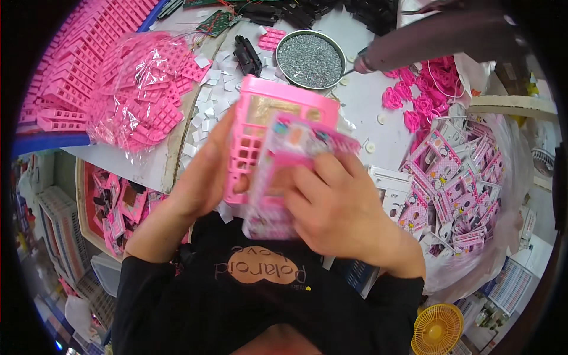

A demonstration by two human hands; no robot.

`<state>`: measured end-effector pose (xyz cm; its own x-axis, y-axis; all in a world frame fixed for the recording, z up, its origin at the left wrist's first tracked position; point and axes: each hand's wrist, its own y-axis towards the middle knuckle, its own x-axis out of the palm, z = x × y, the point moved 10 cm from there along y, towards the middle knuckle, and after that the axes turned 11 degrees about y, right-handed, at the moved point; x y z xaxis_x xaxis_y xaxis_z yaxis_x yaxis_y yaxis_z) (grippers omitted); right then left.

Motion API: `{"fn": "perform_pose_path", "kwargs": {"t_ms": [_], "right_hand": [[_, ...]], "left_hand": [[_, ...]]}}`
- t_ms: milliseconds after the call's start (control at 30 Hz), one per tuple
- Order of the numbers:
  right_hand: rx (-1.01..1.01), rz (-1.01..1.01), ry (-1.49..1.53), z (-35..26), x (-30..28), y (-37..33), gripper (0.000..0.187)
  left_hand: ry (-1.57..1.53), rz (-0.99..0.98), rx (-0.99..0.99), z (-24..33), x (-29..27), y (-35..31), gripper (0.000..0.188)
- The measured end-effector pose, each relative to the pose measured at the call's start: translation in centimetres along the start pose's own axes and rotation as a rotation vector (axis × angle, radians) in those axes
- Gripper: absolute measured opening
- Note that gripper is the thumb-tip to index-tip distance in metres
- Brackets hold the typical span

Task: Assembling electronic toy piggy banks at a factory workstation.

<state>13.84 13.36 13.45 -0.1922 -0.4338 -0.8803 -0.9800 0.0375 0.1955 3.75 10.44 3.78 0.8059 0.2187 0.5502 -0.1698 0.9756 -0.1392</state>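
Observation:
My left hand [208,168] is wrapped round the left side of a pink plastic casing [245,127], which has rows of square holes, a window and round openings. In front of it, partly covering it, my right hand [337,204] grips a pink-and-white printed face panel [296,135] with cut-outs. This panel is tilted and a little blurred by motion. I cannot tell whether panel and casing touch. Just beyond the casing stands a round metal dish [310,59] full of small screws.
A dark powered screwdriver [438,44] hangs over the table's right side. Pink keypads [139,89] lie bagged at left, beside stacked casings [71,77]. A clear bag of printed panels [455,189] stands at right, near pink looped parts [423,94]. A box of assembled pieces [127,204] sits lower left.

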Motion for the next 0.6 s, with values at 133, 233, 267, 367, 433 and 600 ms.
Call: {"fn": "perform_pose_path", "kwargs": {"t_ms": [133, 233, 267, 367, 433, 600], "right_hand": [[-0.156, 0.234, -0.101, 0.1, -1.3, 1.7, 0.051], [0.262, 0.709, 0.3, 5.2, -3.8, -3.5, 0.07], [0.467, 0.708, 0.676, 8.1, -0.9, -5.4, 0.074], [0.578, 0.518, 1.524, 9.4, 7.4, -4.9, 0.077], [0.553, 0.674, 1.683, 8.3, 8.1, -3.6, 0.069], [0.425, 0.776, 1.575, 6.6, 6.1, -2.6, 0.06]], "left_hand": [[0.155, 0.119, -0.219, -1.9, -1.1, -1.1, 0.071], [0.0, 0.199, -0.214, -1.5, -3.2, -2.8, 0.057], [-0.003, 0.194, -0.189, -1.3, -3.1, -2.8, 0.057], [0.216, 0.233, -0.058, -0.5, -3.5, -2.2, 0.061], [0.554, 0.369, 0.185, 1.6, -3.1, -1.8, 0.065], [1.549, 0.46, 0.583, 5.2, -0.2, -3.0, 0.1]]}}
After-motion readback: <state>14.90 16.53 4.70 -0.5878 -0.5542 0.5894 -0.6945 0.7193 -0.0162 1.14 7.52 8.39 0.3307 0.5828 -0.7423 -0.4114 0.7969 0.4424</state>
